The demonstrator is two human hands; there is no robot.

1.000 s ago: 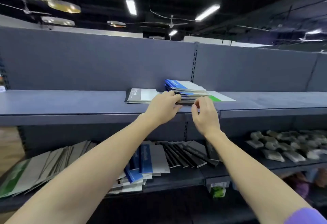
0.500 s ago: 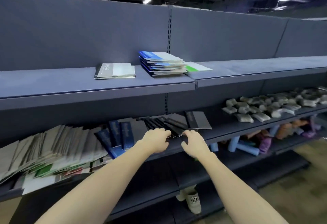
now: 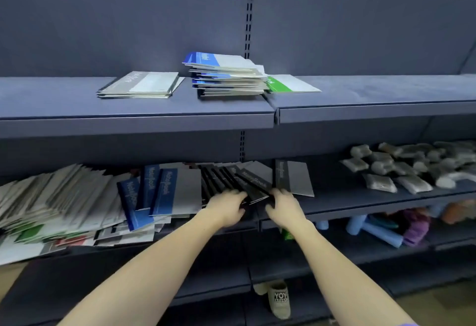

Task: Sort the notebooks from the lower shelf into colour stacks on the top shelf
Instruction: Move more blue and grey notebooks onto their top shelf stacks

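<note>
Dim, bluish light from above — the lower shelf (image 3: 360,204) lies in shadow, motion blur softens the left edge

Grey packets (image 3: 401,168), blue tubes (image 3: 373,230), shoe (image 3: 279,300).

Head view, shelving unit. Top shelf (image 3: 64,105) carried three piles: grey stack (image 3: 140,85) at left, taller blue stack (image 3: 226,74) at centre, single green notebook (image 3: 291,84) just right of it, tucked against the blue stack's base. Lower shelf (image 3: 360,203) held a leaning row: grey/white notebooks (image 3: 51,197) far left, blue notebooks (image 3: 154,191) next, black notebooks (image 3: 242,181) fanned at centre, one grey-black notebook (image 3: 293,176) at right end. L hand (image 3: 226,207) and R hand (image 3: 284,207) both on lower edges of the black notebooks, fingers curled over them; exact grip unclear due to blur. Grey packets (image 3: 412,166) lay further right on same shelf. Shoe (image 3: 279,300) visible below.
</note>
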